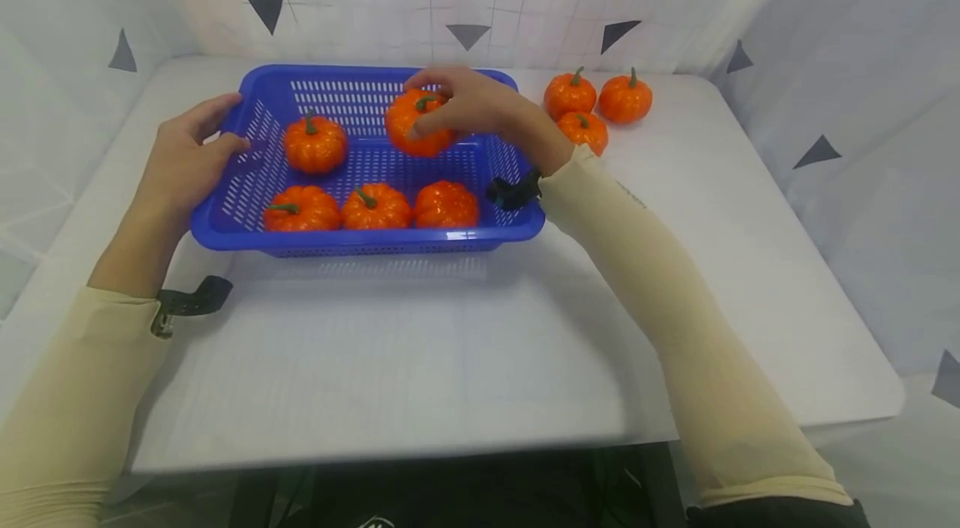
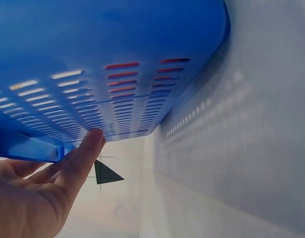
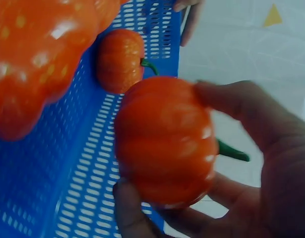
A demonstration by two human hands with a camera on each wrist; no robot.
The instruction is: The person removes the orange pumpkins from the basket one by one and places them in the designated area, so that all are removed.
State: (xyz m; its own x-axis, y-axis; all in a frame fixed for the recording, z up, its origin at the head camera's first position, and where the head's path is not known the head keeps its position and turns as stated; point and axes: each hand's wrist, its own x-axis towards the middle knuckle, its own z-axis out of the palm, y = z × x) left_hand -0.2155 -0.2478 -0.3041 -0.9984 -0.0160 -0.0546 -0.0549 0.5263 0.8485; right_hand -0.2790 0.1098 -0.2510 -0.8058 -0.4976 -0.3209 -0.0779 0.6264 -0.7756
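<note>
A blue slotted plastic basket [image 1: 367, 241] stands on the white table with several orange toy pumpkins inside, among them one pumpkin [image 1: 315, 145] at the back left and three along its front side. My left hand [image 1: 191, 149] holds the basket's left side; in the left wrist view its thumb [image 2: 90, 148] lies against the outer wall. Over the basket's back right part, my right hand [image 1: 468, 103] grips another pumpkin [image 3: 164, 141] between thumb and fingers. That pumpkin's green stem points toward the palm in the right wrist view.
Outside the basket, to its right, three more pumpkins sit close together at the back of the table, one of them the pumpkin [image 1: 625, 99] farthest right. White curtains with dark triangles [image 1: 618, 34] surround the table [image 1: 420, 378].
</note>
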